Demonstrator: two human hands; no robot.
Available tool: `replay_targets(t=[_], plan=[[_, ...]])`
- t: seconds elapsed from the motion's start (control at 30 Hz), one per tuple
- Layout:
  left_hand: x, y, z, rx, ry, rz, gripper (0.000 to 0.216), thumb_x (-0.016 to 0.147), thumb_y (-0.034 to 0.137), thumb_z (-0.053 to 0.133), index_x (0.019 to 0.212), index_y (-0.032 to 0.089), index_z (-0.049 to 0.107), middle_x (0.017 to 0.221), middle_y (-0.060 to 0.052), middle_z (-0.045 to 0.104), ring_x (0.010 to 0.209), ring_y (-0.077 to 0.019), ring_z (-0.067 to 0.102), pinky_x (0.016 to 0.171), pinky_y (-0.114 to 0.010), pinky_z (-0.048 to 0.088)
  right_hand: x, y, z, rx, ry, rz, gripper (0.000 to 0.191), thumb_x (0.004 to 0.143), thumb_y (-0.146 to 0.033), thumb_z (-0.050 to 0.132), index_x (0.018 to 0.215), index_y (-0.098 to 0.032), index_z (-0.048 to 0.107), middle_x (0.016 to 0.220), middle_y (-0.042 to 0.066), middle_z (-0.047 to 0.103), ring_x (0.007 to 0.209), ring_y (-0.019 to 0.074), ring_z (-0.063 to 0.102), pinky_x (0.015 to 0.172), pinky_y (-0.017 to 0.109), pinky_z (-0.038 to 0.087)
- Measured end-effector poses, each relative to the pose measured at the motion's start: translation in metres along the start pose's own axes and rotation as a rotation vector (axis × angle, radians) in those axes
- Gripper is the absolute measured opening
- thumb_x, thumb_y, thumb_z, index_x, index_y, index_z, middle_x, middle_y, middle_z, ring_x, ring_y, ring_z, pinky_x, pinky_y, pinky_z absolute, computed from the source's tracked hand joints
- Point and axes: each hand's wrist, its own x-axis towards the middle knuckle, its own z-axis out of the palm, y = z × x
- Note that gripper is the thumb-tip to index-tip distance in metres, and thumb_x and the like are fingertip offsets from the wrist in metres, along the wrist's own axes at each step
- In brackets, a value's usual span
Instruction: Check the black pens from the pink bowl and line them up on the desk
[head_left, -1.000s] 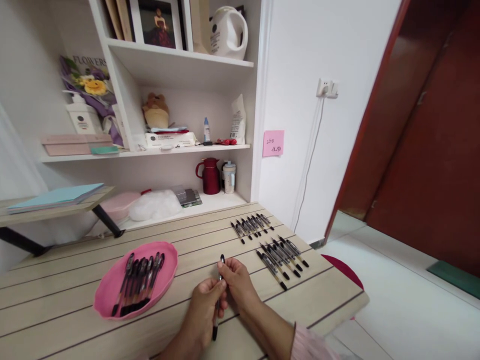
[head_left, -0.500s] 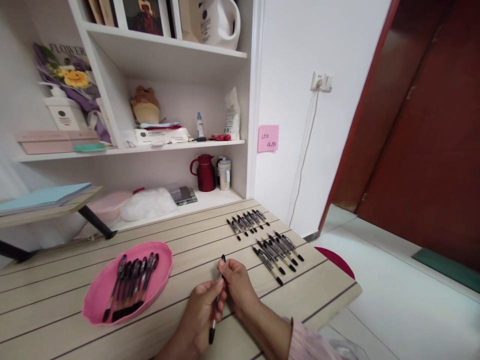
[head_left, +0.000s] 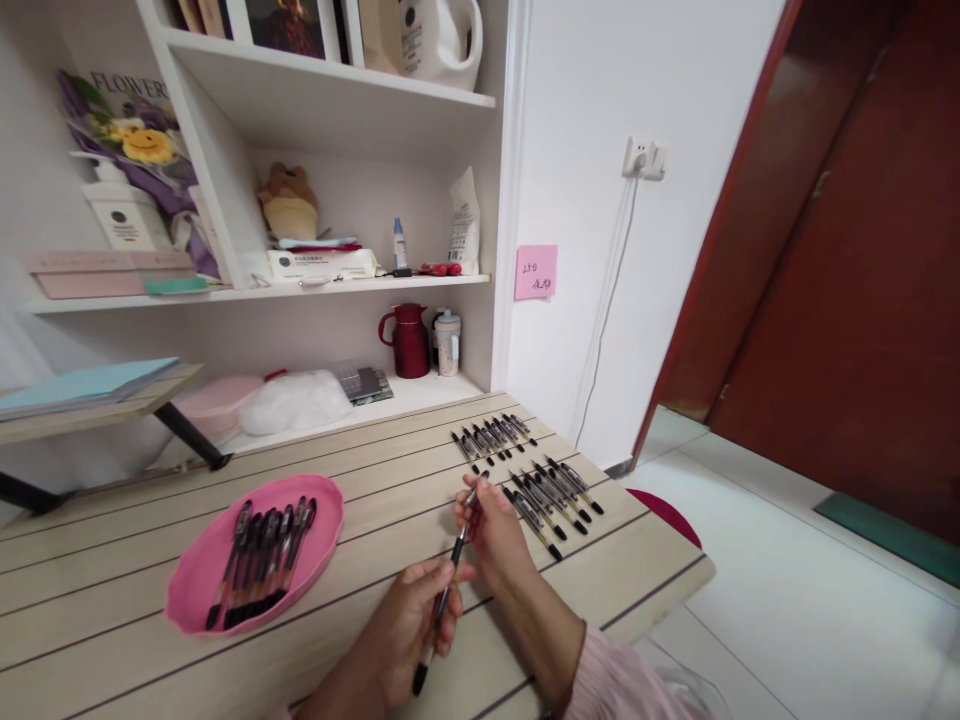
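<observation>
My left hand (head_left: 416,610) is closed round the barrel of a pen (head_left: 442,605), whose black end points down toward me. The pen slants up to the right, with its dark grip and narrow front showing above my left thumb. My right hand (head_left: 495,525) pinches the pen's dark cap (head_left: 474,488) at the upper end. Whether the tip is fully clear of the cap I cannot tell. Left of my hands, a pink scalloped plate (head_left: 184,600) bears several capped pens (head_left: 262,560). Beyond my right hand, several pens (head_left: 551,500) lie side by side on the table.
Another row of pens (head_left: 493,440) lies farther back on the slatted wooden table (head_left: 360,540). White shelves (head_left: 337,85) stand behind, with a red jug (head_left: 410,342) on the lowest one. A small raised stand (head_left: 169,395) is at the left. The table's right edge borders the floor.
My right hand has moved up and away from my left, drawing the cap outward along the pen. More of the pen now shows between my hands. The view has shifted slightly.
</observation>
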Motion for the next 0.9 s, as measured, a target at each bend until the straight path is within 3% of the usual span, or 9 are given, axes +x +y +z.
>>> replay_targets(t=[0.1,0.17,0.33,0.43,0.5,0.7,0.9], plan=[[0.002,0.001,-0.002,-0.037,0.016,0.003,0.027,0.072,0.032,0.059,0.091,0.012,0.060,0.050,0.005,0.052,0.033,-0.0029,0.037,0.034,-0.017,0.023,0.010,-0.013,-0.011,-0.090,0.084,-0.125,0.044,0.066,-0.049,0.062,0.096,-0.018,0.055,0.072,0.000,0.059,0.055,0.0092,0.053,0.049,0.020,0.039],[0.002,0.002,-0.002,-0.056,0.028,0.003,0.027,0.073,0.031,0.059,0.093,0.012,0.060,0.051,0.005,0.051,0.034,-0.0026,0.038,0.034,-0.016,0.023,0.020,-0.026,-0.023,-0.286,0.101,-0.198,0.041,0.067,-0.048,0.060,0.095,-0.017,0.057,0.070,-0.001,0.058,0.054,0.0097,0.052,0.050,0.021,0.038],[0.005,-0.001,-0.003,-0.031,-0.003,0.029,0.028,0.074,0.033,0.057,0.092,0.012,0.060,0.052,0.004,0.052,0.034,-0.0031,0.038,0.034,-0.017,0.022,0.035,-0.057,-0.050,-1.163,0.030,-0.351,0.021,0.072,-0.033,0.054,0.083,-0.016,0.061,0.059,-0.001,0.057,0.054,0.0138,0.052,0.051,0.024,0.033],[0.006,-0.003,-0.004,-0.024,-0.019,0.041,0.027,0.075,0.033,0.055,0.092,0.012,0.060,0.052,0.004,0.052,0.034,-0.0035,0.038,0.034,-0.018,0.022,0.029,-0.057,-0.055,-1.686,0.006,-0.390,0.009,0.071,-0.023,0.055,0.075,-0.016,0.060,0.067,0.003,0.062,0.064,0.0160,0.056,0.056,0.024,0.032],[0.007,-0.004,-0.005,-0.017,-0.026,0.046,0.027,0.076,0.033,0.053,0.092,0.012,0.060,0.052,0.004,0.051,0.033,-0.0035,0.038,0.034,-0.018,0.022,0.023,-0.050,-0.055,-1.912,-0.018,-0.360,0.007,0.073,-0.019,0.054,0.074,-0.016,0.060,0.075,0.007,0.064,0.071,0.0171,0.058,0.058,0.024,0.032],[0.008,-0.006,-0.007,-0.008,-0.047,0.040,0.028,0.074,0.034,0.056,0.093,0.012,0.058,0.052,0.005,0.051,0.033,-0.0037,0.039,0.035,-0.019,0.024,0.013,-0.038,-0.057,-2.133,-0.044,-0.240,0.017,0.081,-0.023,0.047,0.080,-0.015,0.062,0.088,0.012,0.064,0.078,0.0186,0.061,0.063,0.026,0.035],[0.011,-0.008,-0.008,-0.014,-0.077,0.053,0.032,0.072,0.037,0.058,0.093,0.012,0.057,0.053,0.004,0.053,0.034,-0.0044,0.040,0.036,-0.019,0.024,0.003,-0.044,-0.056,-2.149,-0.055,-0.261,0.019,0.083,-0.026,0.045,0.083,-0.015,0.061,0.089,0.012,0.064,0.077,0.0198,0.062,0.063,0.027,0.037]])
